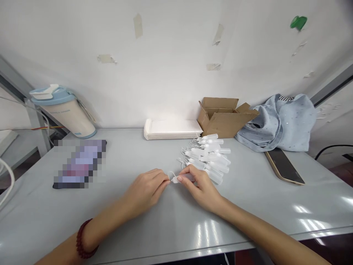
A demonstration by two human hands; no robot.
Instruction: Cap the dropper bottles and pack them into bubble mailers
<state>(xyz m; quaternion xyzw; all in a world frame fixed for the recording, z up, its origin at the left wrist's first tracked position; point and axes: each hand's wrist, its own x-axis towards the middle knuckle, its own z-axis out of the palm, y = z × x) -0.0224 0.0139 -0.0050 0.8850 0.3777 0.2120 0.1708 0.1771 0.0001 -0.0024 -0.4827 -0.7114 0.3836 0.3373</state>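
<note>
My right hand [202, 187] grips a small translucent plastic squeeze bottle [175, 179] between thumb and fingers. The bottle lies sideways, its narrow tip pointing left, with a thin strap looping above the neck. At that tip my left hand [147, 189] is closed in a pinch, apparently on the tethered cap, which the fingertips mostly hide. Just beyond my right hand, a loose pile of several similar bottles [217, 163] lies on the grey table [124, 228], with their straps toward the left.
Behind the pile stand a stack of white envelopes [173, 129] and an open cardboard box [228, 123]. A light-blue cloth bag [292, 125] and a phone [285, 167] are on the right. Leftward are a tumbler [67, 114] and a pixelated phone-like object [79, 163].
</note>
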